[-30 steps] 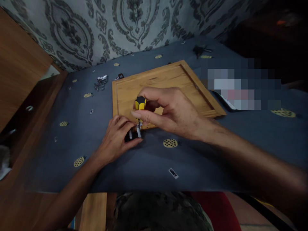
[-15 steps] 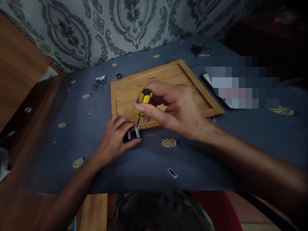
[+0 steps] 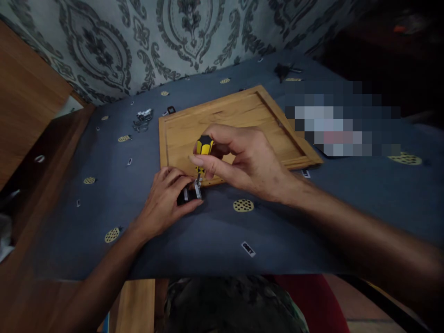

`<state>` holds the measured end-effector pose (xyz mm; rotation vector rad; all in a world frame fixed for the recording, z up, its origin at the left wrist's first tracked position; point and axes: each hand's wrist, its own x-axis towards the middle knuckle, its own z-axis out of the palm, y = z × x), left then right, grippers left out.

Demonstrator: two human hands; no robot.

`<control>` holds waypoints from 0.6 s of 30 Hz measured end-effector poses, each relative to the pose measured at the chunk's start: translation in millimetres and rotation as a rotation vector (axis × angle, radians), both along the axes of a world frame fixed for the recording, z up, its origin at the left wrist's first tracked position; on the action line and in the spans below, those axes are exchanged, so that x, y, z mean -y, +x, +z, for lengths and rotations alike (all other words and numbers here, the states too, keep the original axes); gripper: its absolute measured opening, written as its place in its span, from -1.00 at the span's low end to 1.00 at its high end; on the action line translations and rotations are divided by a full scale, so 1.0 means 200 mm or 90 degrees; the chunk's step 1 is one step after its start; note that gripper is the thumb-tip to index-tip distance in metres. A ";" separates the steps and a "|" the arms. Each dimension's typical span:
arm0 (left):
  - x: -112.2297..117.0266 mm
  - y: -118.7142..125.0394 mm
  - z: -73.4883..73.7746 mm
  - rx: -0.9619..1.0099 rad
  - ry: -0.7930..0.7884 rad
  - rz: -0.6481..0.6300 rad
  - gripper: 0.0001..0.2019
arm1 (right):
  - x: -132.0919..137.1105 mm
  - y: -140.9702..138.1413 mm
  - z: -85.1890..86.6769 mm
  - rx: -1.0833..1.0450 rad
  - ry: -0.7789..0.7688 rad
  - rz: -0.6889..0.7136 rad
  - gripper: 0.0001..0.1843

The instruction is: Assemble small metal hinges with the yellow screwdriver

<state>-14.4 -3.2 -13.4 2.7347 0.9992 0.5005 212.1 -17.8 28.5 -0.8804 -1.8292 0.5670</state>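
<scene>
right hand [image 3: 248,162] pinches yellow-and-black screwdriver [image 3: 204,147] near middle of frame, thumb and fingers snug on handle. left hand [image 3: 164,196] curls fingers and thumb around black-and-silver metal piece [image 3: 197,191], just below middle of frame, by near edge of wooden panel [image 3: 222,118]. tip looks to meet metal. if screwdriver leans, tip may slip and poke left thumb. if left grip goes loose, piece may slide crooked.
</scene>
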 end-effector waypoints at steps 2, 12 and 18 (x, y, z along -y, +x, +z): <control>0.00 0.00 0.00 0.004 0.003 0.001 -0.68 | 0.00 0.00 0.01 0.001 -0.006 0.009 -0.73; 0.00 0.00 -0.01 0.016 0.002 0.000 -0.70 | 0.01 0.04 0.07 0.050 -0.061 0.144 -0.80; 0.00 0.00 -0.01 0.015 0.027 -0.008 -0.69 | 0.00 0.02 0.05 0.022 -0.037 0.107 -0.69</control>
